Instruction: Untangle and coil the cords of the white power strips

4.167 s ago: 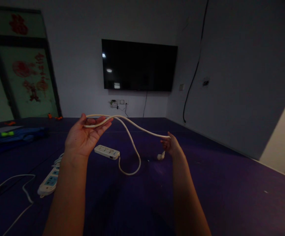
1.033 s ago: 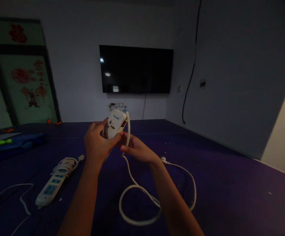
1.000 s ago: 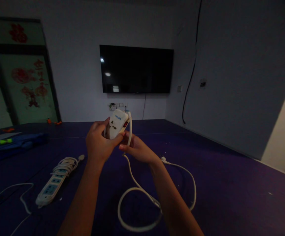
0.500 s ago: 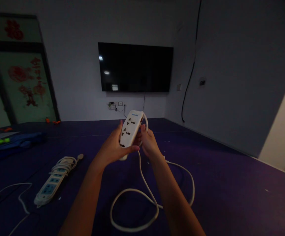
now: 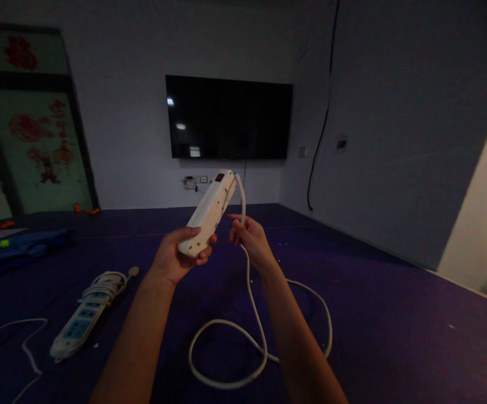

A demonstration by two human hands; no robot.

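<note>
A white power strip (image 5: 210,212) is held up in the middle of the view, tilted with its far end raised. My left hand (image 5: 180,252) is wrapped round its near end. The strip's side with a dark red switch and its underside with small holes face me. From the far end a white cord (image 5: 242,199) bends down to my right hand (image 5: 249,238), which pinches it between thumb and fingers. Below that hand the cord runs to the floor and lies there in loose loops, partly behind my right forearm.
On the purple floor (image 5: 386,314) at left lies a second power strip (image 5: 79,325) with blue sockets, its cord wound round it. A thin white cable (image 5: 27,348) and blue cloth (image 5: 41,242) lie farther left. A television (image 5: 230,118) hangs on the far wall.
The power strip has been turned over in my left hand, from its socket face to its side and underside. My right hand now stands apart from the strip, on the cord.
</note>
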